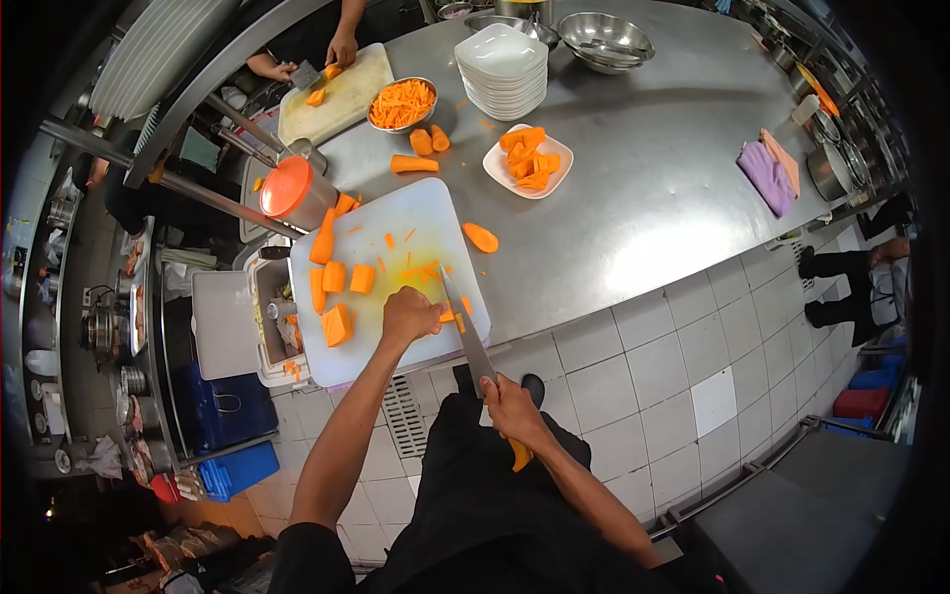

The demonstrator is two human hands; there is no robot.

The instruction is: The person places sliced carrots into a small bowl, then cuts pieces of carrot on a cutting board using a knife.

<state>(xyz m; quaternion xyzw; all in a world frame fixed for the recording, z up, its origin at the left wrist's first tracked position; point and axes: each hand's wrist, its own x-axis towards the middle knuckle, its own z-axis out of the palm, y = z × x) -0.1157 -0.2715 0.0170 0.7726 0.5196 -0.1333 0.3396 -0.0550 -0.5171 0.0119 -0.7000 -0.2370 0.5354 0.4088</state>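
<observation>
My right hand (510,404) is wrapped round the yellow handle of a long knife (472,342), whose blade reaches over the right part of a white cutting board (435,213). Left of the blade, my left hand (412,315) is closed at a small carrot piece (448,317), partly hidden by the fingers. Thin carrot strips (421,272) lie beyond my left hand. Several thick carrot chunks (337,324) are along the board's left side. A peeled carrot end (481,238) rests on the steel table just right of the board.
A co-worker's hands (341,49) work at another board (371,74). Beyond my board are a bowl of carrot strips (402,104), a white dish of carrot slices (542,188), stacked dishes (503,79) and a steel bowl (606,40). An orange-lidded container (287,188) stands left.
</observation>
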